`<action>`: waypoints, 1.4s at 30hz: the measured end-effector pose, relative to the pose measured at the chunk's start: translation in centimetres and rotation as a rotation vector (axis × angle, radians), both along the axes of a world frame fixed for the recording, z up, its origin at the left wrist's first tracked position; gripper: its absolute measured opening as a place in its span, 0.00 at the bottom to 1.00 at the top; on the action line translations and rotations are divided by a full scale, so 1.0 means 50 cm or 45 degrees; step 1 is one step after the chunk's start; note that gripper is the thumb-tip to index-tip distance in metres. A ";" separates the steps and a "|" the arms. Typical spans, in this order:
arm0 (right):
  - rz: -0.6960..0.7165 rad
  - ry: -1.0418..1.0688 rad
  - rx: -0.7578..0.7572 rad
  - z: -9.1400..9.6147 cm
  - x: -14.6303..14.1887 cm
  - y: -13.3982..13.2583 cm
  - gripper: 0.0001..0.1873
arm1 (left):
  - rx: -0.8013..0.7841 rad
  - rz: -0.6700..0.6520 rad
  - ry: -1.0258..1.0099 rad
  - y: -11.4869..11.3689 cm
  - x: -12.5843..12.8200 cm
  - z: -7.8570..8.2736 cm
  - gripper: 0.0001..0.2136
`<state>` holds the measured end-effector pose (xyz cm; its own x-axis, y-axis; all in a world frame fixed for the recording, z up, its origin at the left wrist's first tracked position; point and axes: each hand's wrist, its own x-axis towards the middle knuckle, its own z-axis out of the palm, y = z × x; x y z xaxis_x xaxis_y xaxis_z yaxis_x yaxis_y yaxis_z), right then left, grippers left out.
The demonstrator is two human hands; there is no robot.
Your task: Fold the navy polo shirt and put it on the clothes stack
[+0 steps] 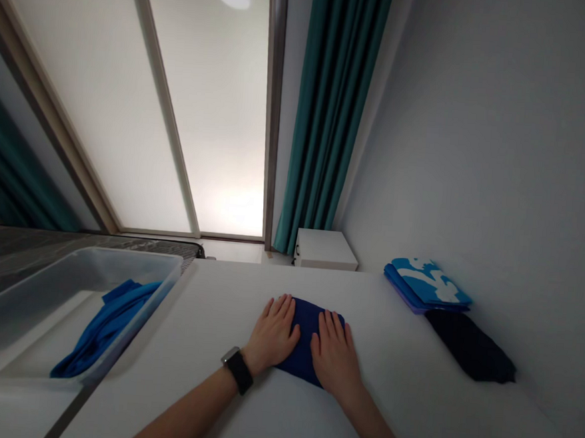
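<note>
A dark blue folded cloth (pixel 302 343) lies flat on the white table (pixel 201 373), in front of me. My left hand (pixel 273 334) rests palm down on its left side, fingers stretched out. On the right side of the cloth lies my right hand (pixel 334 355), also flat with fingers extended. Both palms press or rest on the fabric, and neither grips it. Parts of the cloth are hidden under the hands. A watch with a black band (pixel 238 370) is on my left wrist.
At the left stands a translucent plastic bin (pixel 168 270) with a bright blue garment (pixel 109 326) inside. Folded blue-and-white fabric (pixel 426 282) lies at the table's right, against the wall, beside a black cloth (pixel 468 348). Beyond the far edge is a white cabinet (pixel 324 248).
</note>
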<state>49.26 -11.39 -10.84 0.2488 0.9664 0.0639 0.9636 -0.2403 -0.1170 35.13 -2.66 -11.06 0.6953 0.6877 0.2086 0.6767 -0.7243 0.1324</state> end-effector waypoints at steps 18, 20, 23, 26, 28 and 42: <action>0.142 -0.062 0.265 0.022 0.009 -0.027 0.24 | -0.486 -0.027 -0.283 0.136 -0.013 0.017 0.19; 0.051 -0.102 0.297 0.033 0.002 -0.046 0.19 | -0.491 -0.047 -0.297 0.150 -0.007 0.019 0.16; -0.050 -0.156 0.234 0.039 0.003 -0.075 0.13 | -0.489 -0.054 -0.298 0.151 -0.012 0.021 0.13; -0.073 -0.162 0.160 0.036 0.026 -0.088 0.13 | -0.465 -0.019 -0.287 0.127 -0.037 0.023 0.12; -0.044 -0.135 0.100 0.040 0.049 -0.081 0.15 | -0.453 0.013 -0.279 0.101 -0.062 0.026 0.11; 0.197 -0.140 0.020 0.091 -0.014 0.027 0.18 | -0.666 0.054 -0.173 -0.142 -0.148 0.034 0.11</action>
